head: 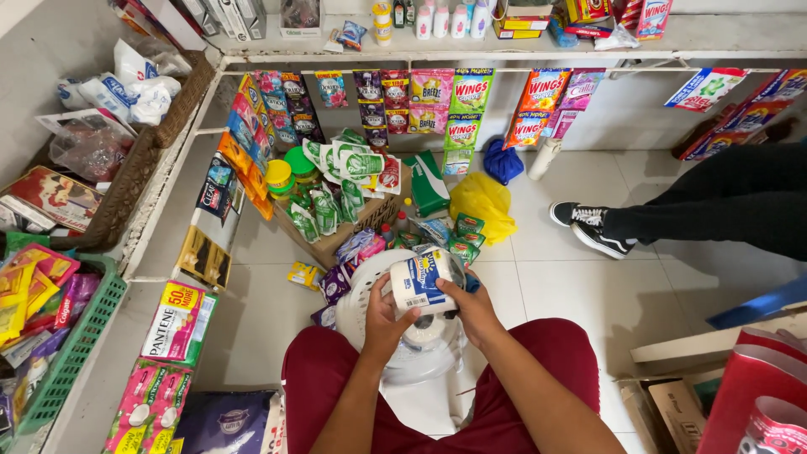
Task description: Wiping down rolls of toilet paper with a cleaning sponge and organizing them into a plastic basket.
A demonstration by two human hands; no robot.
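Note:
A white and blue cylindrical can (419,281) is held between both hands just above my lap. My left hand (382,320) grips its lower left side, fingers wrapped around it. My right hand (472,309) holds its right side and bottom. Under the can sits a white perforated plastic basket (361,300), resting between my knees, which are in dark red shorts. Small sachets lie at the basket's far rim.
A cardboard box (376,213) of green sachets and jars stands beyond the basket. Strips of sachets hang from a rail (504,71) along the shelf. A green basket (77,343) sits left. Another person's legs and black shoes (593,228) stretch in from the right. A yellow bag (482,204) lies on the tiles.

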